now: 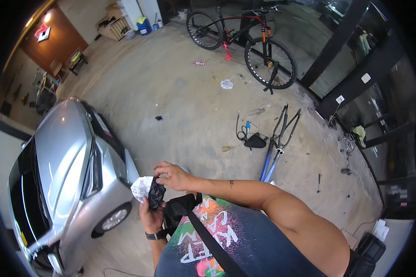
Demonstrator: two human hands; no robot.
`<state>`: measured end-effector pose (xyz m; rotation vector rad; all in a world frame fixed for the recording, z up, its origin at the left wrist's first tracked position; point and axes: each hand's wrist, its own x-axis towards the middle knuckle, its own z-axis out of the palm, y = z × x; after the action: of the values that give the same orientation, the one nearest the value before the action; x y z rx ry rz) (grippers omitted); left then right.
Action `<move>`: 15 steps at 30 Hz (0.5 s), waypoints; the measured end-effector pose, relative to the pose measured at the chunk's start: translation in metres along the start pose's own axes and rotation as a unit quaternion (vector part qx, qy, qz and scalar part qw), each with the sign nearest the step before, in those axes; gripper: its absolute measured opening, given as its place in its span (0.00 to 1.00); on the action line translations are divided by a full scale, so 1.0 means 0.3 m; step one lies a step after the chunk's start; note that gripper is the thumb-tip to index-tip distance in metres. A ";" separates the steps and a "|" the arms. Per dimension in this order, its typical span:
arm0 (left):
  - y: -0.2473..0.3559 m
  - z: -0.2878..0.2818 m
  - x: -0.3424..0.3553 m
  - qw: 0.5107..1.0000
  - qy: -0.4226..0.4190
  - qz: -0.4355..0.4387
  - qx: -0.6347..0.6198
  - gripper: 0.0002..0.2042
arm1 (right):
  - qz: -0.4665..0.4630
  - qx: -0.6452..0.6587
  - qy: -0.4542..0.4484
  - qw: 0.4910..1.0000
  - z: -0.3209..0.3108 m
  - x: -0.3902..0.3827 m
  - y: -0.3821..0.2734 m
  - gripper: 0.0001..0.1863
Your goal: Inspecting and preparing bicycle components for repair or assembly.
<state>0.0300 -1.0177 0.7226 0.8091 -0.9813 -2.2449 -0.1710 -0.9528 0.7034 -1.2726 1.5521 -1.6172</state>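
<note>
My left hand (pixel 151 213) is closed around the bottom of a crumpled black bag (pixel 156 193) with white printed paper (pixel 140 187) at its left side. Fingers of my right hand (pixel 170 176) pinch the top of that bag; what is inside is hidden. Just right of the bundle, a black pouch (pixel 180 207) hangs at my chest on a strap.
A silver car (pixel 58 147) stands close on the left. A bicycle (pixel 268 55) leans by dark glass framing at the back right. A blue-and-black bike frame (pixel 275 155), a black saddle bag (pixel 255 142) and several small tools lie on the concrete floor (pixel 180 111).
</note>
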 end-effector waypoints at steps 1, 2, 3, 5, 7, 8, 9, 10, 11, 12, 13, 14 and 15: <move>0.011 0.006 0.100 0.999 -0.012 -0.015 -0.035 0.19 | 0.017 -0.035 0.002 0.999 -0.033 0.066 0.024 0.13; 0.023 0.014 0.206 0.999 -0.001 -0.031 -0.038 0.20 | 0.035 -0.069 0.005 0.997 -0.072 0.137 0.050 0.14; 0.038 0.023 0.322 0.999 -0.011 -0.034 -0.037 0.20 | 0.034 -0.074 0.015 0.997 -0.117 0.209 0.078 0.14; 0.100 0.037 0.567 0.986 -0.047 -0.107 -0.121 0.20 | -0.003 -0.098 0.039 0.994 -0.203 0.353 0.126 0.18; 0.184 0.073 0.795 0.986 -0.076 -0.113 -0.096 0.22 | 0.084 0.022 0.071 0.994 -0.318 0.457 0.238 0.21; 0.243 0.118 0.903 0.992 -0.071 -0.098 -0.048 0.23 | 0.108 0.029 0.083 0.990 -0.399 0.490 0.338 0.22; 0.301 0.165 1.014 0.994 -0.068 -0.083 0.000 0.24 | 0.132 0.035 0.095 0.986 -0.495 0.510 0.417 0.24; 0.356 0.200 1.129 0.993 -0.098 -0.067 0.015 0.26 | 0.195 -0.027 0.126 0.972 -0.590 0.508 0.437 0.21; 0.418 0.237 1.238 0.989 -0.130 -0.073 0.024 0.27 | 0.241 -0.077 0.186 0.949 -0.669 0.469 0.532 0.22; 0.479 0.284 1.344 0.985 -0.155 -0.069 0.030 0.28 | 0.279 -0.127 0.242 0.921 -0.746 0.428 0.621 0.22; 0.535 0.340 1.437 0.980 -0.181 -0.068 0.038 0.29 | 0.288 -0.162 0.309 0.892 -0.813 0.339 0.743 0.22; 0.569 0.365 1.503 0.980 -0.183 -0.070 0.032 0.27 | 0.348 -0.206 0.324 0.855 -0.870 0.252 0.806 0.20; 0.594 0.444 1.595 0.975 -0.205 -0.080 0.035 0.27 | 0.374 -0.159 0.421 0.811 -0.919 0.066 0.973 0.18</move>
<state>-0.3389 -1.3889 0.7905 0.4728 -1.2235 -2.5920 -0.4873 -0.9024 0.4607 0.1197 2.4947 -1.4271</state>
